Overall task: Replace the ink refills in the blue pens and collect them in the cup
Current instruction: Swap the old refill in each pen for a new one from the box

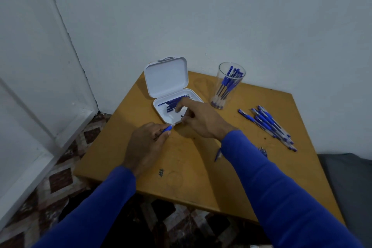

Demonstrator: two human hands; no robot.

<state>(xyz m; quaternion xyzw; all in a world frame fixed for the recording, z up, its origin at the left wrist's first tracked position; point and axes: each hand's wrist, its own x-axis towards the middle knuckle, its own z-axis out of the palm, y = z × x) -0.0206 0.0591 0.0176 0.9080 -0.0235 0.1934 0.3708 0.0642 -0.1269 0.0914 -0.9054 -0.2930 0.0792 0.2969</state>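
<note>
Our left hand grips a blue plastic pen, its long axis pointing up-right toward the open white plastic case. Our right hand reaches loose-fingered onto the blue refills inside, beside the clear pen-filled cup.

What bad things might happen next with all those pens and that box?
The right hand reaches into the white box of refills, which sits near the table's left edge; a bump might push it off. The glass cup stands tall and full of pens, so a knock from the sleeve may tip it. The loose pens beside the right arm might roll away.
</note>
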